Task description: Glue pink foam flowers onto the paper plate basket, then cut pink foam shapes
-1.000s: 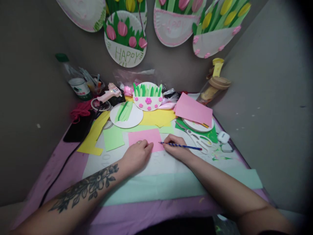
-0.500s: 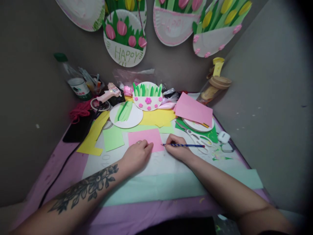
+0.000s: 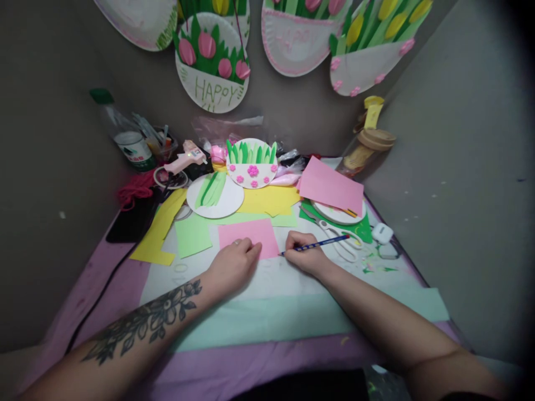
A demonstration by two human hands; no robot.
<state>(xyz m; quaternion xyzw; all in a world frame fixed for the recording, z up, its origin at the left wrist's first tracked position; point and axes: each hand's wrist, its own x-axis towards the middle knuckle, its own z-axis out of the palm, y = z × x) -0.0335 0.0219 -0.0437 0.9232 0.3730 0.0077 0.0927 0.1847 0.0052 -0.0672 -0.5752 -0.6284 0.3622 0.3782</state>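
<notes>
In the head view a sheet of pink paper [image 3: 249,230] lies on the white covering of the table. My left hand [image 3: 239,259] rests on its lower part, fingers lightly bent and pressing on the sheet, with nothing gripped. A dark blue pencil [image 3: 324,243] is pinched in my right hand [image 3: 306,253], just right of the paper. Its tip is at the sheet's lower right edge, and its red end slants up to the right. White-handled scissors [image 3: 340,235] lie beyond my right hand. Left of the pink sheet is a light green piece of paper [image 3: 193,238].
A white plate with green strips [image 3: 194,199], a decorated half plate [image 3: 246,175] and yellow paper [image 3: 271,199] lie behind. More pink paper [image 3: 332,186] is stacked at right. A glue gun [image 3: 186,159], bottle [image 3: 134,147] and lidded cup [image 3: 368,147] stand at the back.
The pencil has tilted, its red end higher and its tip slightly lower and further right, at the paper's edge. My right hand has shifted slightly; my left hand stays put.
</notes>
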